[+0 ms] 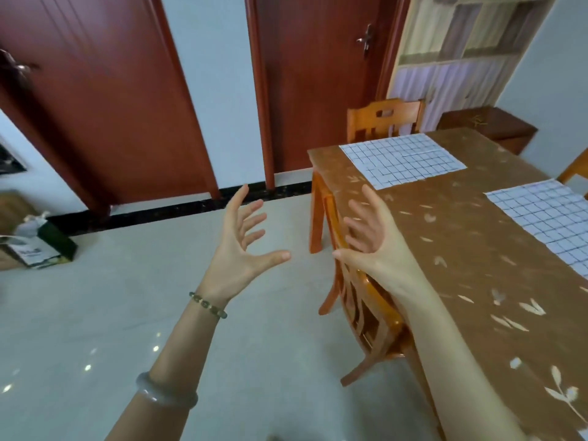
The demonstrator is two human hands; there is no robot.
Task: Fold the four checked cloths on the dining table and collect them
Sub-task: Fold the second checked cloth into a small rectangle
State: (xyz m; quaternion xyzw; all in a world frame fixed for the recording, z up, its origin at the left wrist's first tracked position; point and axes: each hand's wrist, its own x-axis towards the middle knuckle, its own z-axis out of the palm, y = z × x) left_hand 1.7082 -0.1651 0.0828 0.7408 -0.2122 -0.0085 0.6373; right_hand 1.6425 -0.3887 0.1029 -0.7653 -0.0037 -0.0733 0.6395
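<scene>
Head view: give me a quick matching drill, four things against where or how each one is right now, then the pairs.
Things:
1. far checked cloth
2. near checked cloth
3. left hand
4. right hand

States:
A. open, empty, over the floor
B. flat at the table's far corner, near a chair back
C. open, empty, in front of the table edge
D. flat at the picture's right edge, partly cut off

Pairs: 1-B, 2-D, 3-A, 4-C

Two checked cloths lay flat on the surface (451, 249): far cloth (402, 160) near its far-left corner, near cloth (547, 218) at right. Chair (366, 307) tucked at left edge.
</scene>
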